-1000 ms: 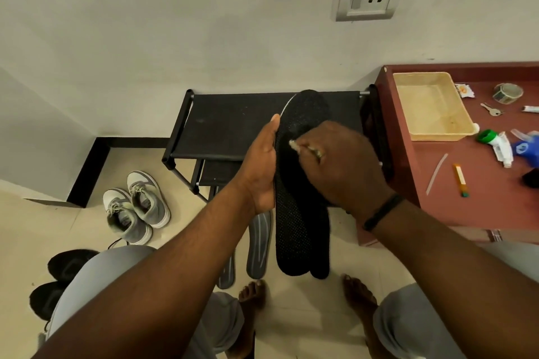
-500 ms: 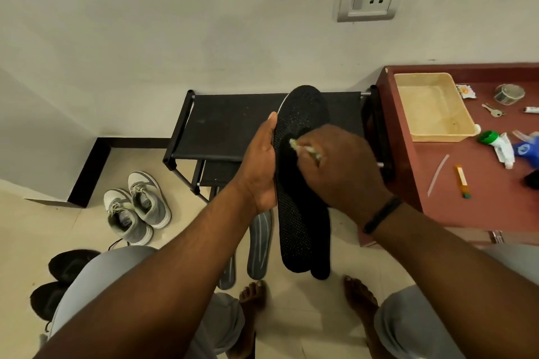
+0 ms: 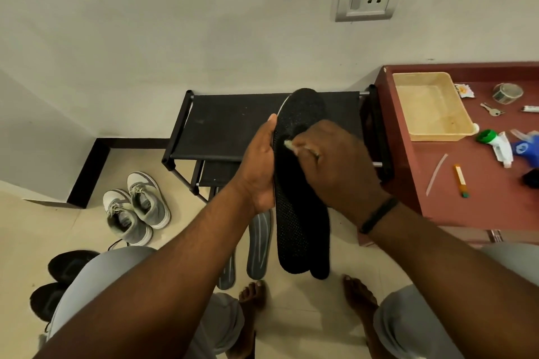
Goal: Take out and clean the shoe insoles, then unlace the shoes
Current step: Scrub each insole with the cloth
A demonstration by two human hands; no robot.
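Note:
My left hand grips the left edge of two stacked black insoles, held upright above the floor. My right hand pinches a small pale brush and presses its tip on the front insole's dotted face. A pair of grey insoles lies on the floor below. Grey-white sneakers, still laced, stand at the left. Black shoes sit at the lower left, partly hidden by my knee.
A black shoe rack stands against the wall behind the insoles. At the right a red-brown table carries a beige tray, keys, tape, a tube and bottles. My bare feet rest on the tiled floor.
My right hand has shifted slightly down and left across the front insole with the brush. My left hand and the insoles stay almost still.

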